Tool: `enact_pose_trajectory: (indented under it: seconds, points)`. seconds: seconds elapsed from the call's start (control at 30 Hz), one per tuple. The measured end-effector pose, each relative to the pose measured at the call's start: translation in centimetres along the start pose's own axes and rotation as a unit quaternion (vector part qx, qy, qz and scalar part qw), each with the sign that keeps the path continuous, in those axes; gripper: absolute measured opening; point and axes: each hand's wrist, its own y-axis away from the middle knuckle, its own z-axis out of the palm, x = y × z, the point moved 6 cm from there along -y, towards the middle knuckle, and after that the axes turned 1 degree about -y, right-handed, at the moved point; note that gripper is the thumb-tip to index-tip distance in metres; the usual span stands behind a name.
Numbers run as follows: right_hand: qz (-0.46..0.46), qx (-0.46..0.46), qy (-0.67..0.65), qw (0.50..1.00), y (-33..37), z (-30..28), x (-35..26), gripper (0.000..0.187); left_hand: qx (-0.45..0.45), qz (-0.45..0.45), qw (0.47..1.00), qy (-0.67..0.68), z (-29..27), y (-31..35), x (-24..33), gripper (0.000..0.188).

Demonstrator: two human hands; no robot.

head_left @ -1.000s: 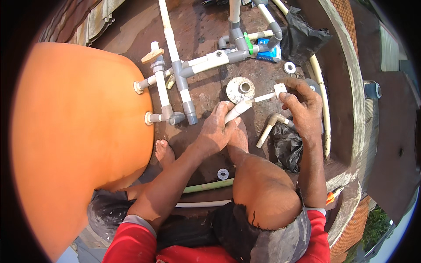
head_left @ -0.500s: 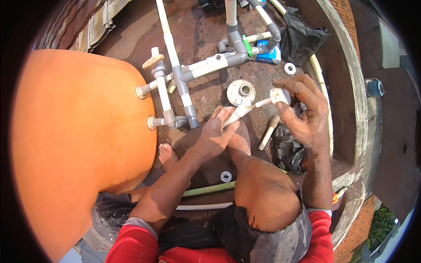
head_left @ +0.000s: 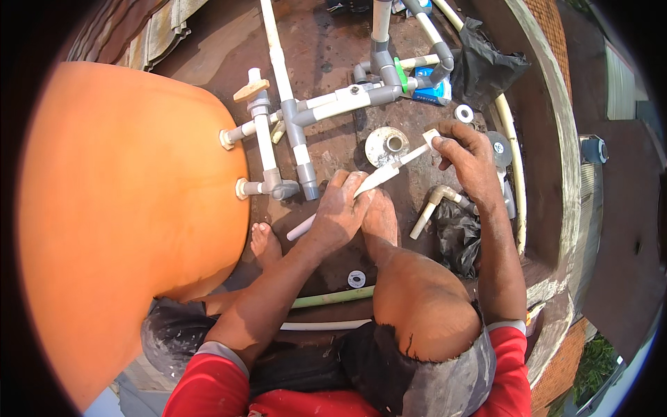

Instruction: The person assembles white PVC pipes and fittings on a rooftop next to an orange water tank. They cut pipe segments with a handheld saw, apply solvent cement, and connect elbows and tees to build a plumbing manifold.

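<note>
My left hand [head_left: 338,212] is closed around a slim white pipe [head_left: 375,180], which lies slanted above my right foot; its lower end sticks out past my wrist. My right hand [head_left: 467,154] pinches a small white roll of thread seal tape [head_left: 431,137] between thumb and fingers. A white strip of tape [head_left: 415,153] stretches from the roll to the pipe's upper end. Just beyond that end rests a round, stained white piece [head_left: 386,146] with a grey socket in its middle. The fingers partly cover the roll.
A large orange tank [head_left: 132,208] fills the left, joined to grey-and-white pipework [head_left: 333,108] with a valve [head_left: 251,90]. White spools [head_left: 463,113] [head_left: 356,279], an elbow pipe [head_left: 434,201] and black plastic bags [head_left: 479,62] lie around. A low wall [head_left: 549,174] runs along the right.
My right hand has turned and closed more around the tape roll, which now shows more edge-on and slightly higher. The pipe's lower end has come into sight beside my left wrist.
</note>
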Motion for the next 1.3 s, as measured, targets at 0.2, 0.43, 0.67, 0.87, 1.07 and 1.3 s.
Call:
enact_pose_trajectory:
  seconds: [0.2, 0.43, 0.67, 0.87, 1.07, 1.3]
  points:
    - [-0.215, 0.122, 0.314, 0.917, -0.5, 2.9, -0.2, 0.038, 0.027, -0.162, 0.986, -0.007, 1.4, 0.8, -4.0, 0.031]
    - [-0.208, -0.002, 0.462, 0.862, -2.3, 8.9, 2.9, 0.034, 0.110, -0.157, 0.982, 0.008, 2.8, -1.9, -4.1, 0.035]
    - [-0.116, 0.041, 0.422, 0.898, -1.9, 7.1, 4.8, 0.042, 0.055, -0.135, 0.984, 0.099, 5.7, -7.0, -3.9, 0.042]
    - [-0.057, 0.176, 0.261, 0.947, 2.8, 1.3, 11.5, 0.042, 0.054, 0.019, 0.996, 0.069, 8.3, -7.7, 1.1, 0.056]
    - [-0.074, 0.210, 0.207, 0.953, 3.3, 1.4, 11.9, 0.043, 0.079, 0.032, 0.994, 0.063, 8.6, -7.8, 1.4, 0.058]
    - [-0.113, 0.211, 0.176, 0.955, 1.4, 1.9, 6.5, 0.042, 0.053, -0.135, 0.988, 0.042, 5.6, -8.3, -4.8, 0.043]
